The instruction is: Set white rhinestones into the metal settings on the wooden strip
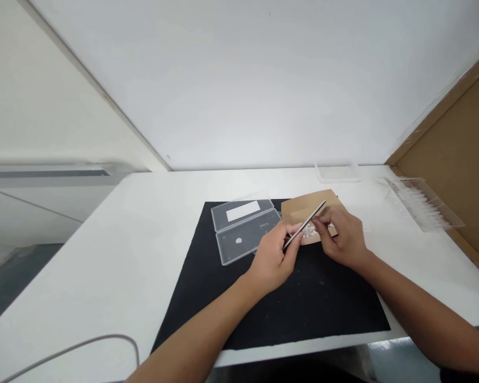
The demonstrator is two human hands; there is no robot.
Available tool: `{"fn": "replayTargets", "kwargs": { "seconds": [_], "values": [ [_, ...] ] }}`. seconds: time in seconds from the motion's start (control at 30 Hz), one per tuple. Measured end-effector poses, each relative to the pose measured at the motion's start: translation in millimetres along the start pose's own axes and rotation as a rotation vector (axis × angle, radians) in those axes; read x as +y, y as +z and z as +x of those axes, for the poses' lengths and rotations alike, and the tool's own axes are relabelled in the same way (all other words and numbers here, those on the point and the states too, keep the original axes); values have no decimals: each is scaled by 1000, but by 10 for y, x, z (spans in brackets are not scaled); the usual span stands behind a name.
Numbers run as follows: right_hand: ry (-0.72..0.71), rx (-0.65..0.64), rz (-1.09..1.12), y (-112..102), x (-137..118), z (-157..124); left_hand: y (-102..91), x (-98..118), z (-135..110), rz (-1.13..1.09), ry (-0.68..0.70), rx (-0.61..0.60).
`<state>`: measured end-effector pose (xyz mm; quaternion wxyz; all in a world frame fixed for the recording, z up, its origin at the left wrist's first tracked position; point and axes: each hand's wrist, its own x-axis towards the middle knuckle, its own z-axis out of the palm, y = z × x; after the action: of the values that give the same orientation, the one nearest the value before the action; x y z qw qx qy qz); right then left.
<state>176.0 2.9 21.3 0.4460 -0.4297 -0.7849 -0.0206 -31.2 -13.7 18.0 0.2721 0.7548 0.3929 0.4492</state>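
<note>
Between the thumb and fingers of my left hand [274, 256] is a thin flat plate [304, 225], tilted and seen nearly edge-on, with a light edge and a dark side. My right hand [341, 234] is at its right side, thumb and index finger pinched together close to the plate's upper part. Whatever lies in that pinch is too small to make out. Behind and below the hands, a brown cardboard tray [299, 205] holds small white pieces [310, 232]. To the left lies an open clear plastic case [239, 242] with a white label [242, 211] on its lid.
A black mat [287, 308] covers the middle of the white table [115, 255]. Clear plastic trays stand at the back [337, 173] and at the right [419, 205], beside a brown cardboard panel [459, 149]. A grey cable [83, 343] curves over the front left.
</note>
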Motion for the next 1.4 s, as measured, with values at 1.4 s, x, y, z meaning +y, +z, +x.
{"fn": "replayTargets", "kwargs": {
  "seconds": [1.4],
  "values": [
    [78,-2,-40,46,174,-53,37,-160,13,212,243,146]
  ]
}}
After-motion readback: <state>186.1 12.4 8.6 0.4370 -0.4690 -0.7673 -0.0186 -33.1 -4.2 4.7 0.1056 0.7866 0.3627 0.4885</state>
